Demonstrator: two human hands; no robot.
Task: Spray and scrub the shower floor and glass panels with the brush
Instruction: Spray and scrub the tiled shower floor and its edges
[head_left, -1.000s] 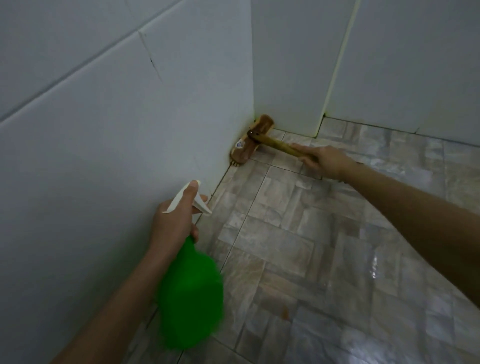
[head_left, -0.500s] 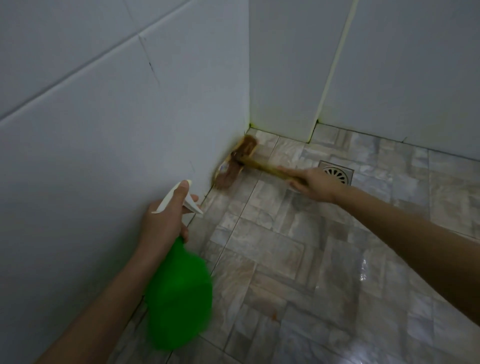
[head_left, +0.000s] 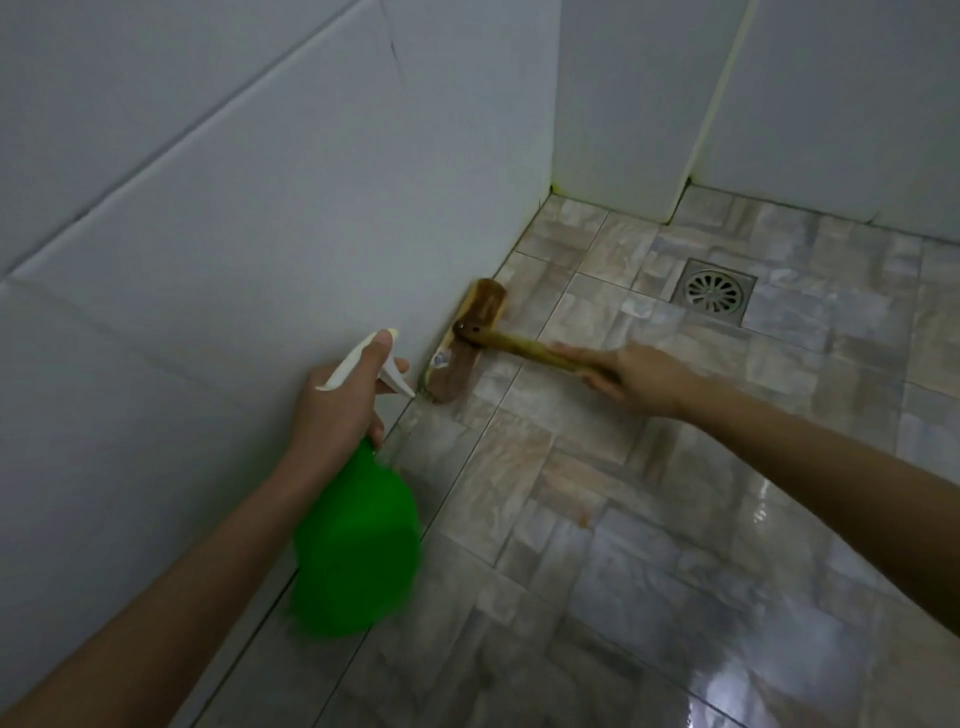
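**A:** Where's the brush got to now?

**B:** The brown wooden scrub brush (head_left: 467, 338) sits head-down on the mottled grey-beige tiled shower floor (head_left: 623, 519), its long side tight against the foot of the white tiled wall (head_left: 208, 260). The right hand (head_left: 639, 376) is curled round the yellowish wooden handle (head_left: 524, 348), arm stretched out. I'd say that's so the bristles get pushed right into the seam where the grime collects.

**A:** And the other hand?

**B:** The left hand (head_left: 337, 410) grips the neck of the round green plastic spray bottle (head_left: 358, 540), with one finger laid along the top of the white trigger head (head_left: 363, 361). The nozzle points at the wall's foot, just beside the near end of the brush. I reckon it's held ready to wet the next stretch. Whether the trigger is being squeezed, I cannot tell.

**A:** Anything changed from a second ago?

**B:** Yes. The brush head was jammed into the far corner then. It has since been dragged back along the wall towards us and now sits close to the nozzle. The square steel floor drain (head_left: 714, 293), out of sight at first, shows plainly beyond the right arm. The bottle has barely shifted.
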